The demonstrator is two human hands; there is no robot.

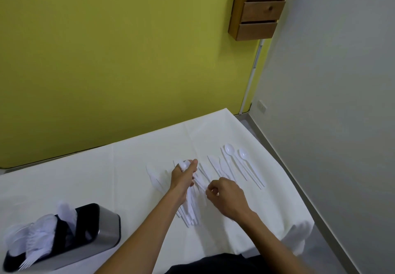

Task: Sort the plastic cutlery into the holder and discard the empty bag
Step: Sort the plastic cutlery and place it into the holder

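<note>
I see white table (pixel 64 177), green wall (pixel 106 60). Holder (pixel 108 227) holds forks (pixel 36 245). Right of holder: left hand (pixel 181 177) clamps cutlery bundle (pixel 191 211); right hand (pixel 228 199) fingers curled, grip unclear.

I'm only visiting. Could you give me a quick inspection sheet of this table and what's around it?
Surface: white tablecloth, creased, covers the table.
Job's things: steel-and-black holder at the near left, forks in it; loose spoons and knives lie on the cloth to the right; no bag seen.
Clutter: nothing seen.
Hands: left hand grips a bundle of cutlery; right hand is beside it with fingers curled, grasp unclear.
Cables: none loose; white conduit runs down the wall corner.
Surroundings: green wall, grey wall, wooden wall box, outlet.
</note>
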